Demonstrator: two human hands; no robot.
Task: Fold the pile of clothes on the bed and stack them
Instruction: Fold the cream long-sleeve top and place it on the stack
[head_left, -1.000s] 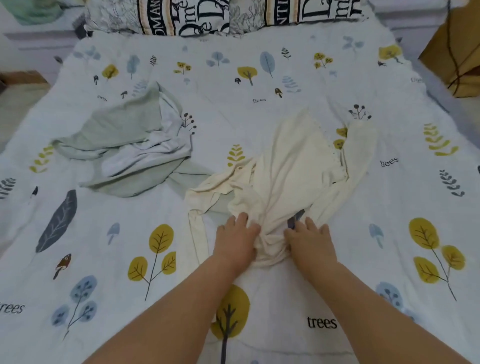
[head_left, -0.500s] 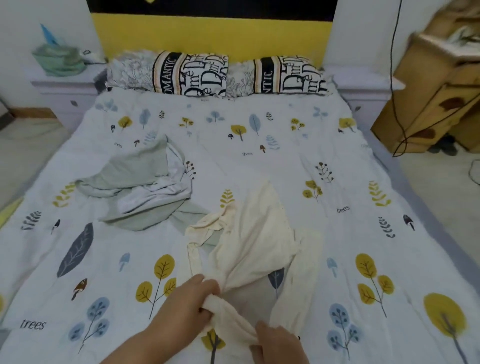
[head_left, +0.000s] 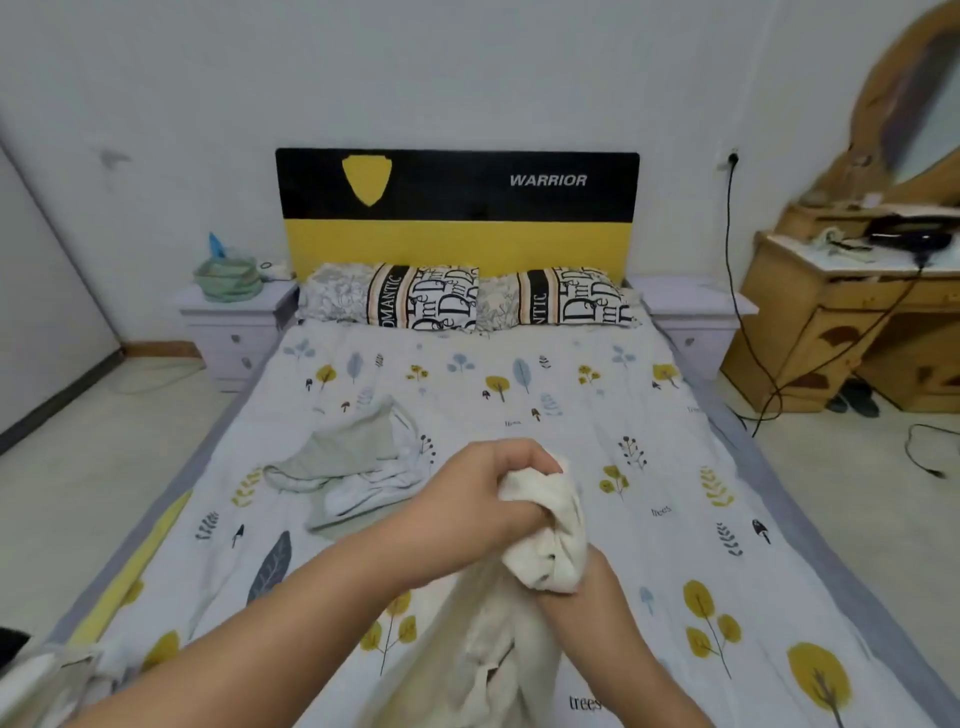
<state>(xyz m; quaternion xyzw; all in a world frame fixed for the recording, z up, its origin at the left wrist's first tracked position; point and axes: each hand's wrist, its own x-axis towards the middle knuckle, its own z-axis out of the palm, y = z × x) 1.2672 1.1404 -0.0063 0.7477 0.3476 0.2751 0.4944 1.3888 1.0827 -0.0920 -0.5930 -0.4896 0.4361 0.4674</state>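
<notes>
Bed (head_left: 597, 447) has a white sheet printed with yellow trees and grey-blue leaves. Two lettered pillows (head_left: 467, 297) sit at the head, touching each other. A crumpled heap of pale green and white clothes (head_left: 353, 462) lies left of the middle, well short of the pillows.

the light is soft, even and fairly bright, with no clear source in view and no hard glare. shadows are faint; a pale one lies on the bed (head_left: 597, 415) under the forearms at lower centre. the whole picture is slightly soft, blurrier toward the corners. wide-angle distortion bends the walls and the dresser (head_left: 857, 322) at the right edge.
</notes>
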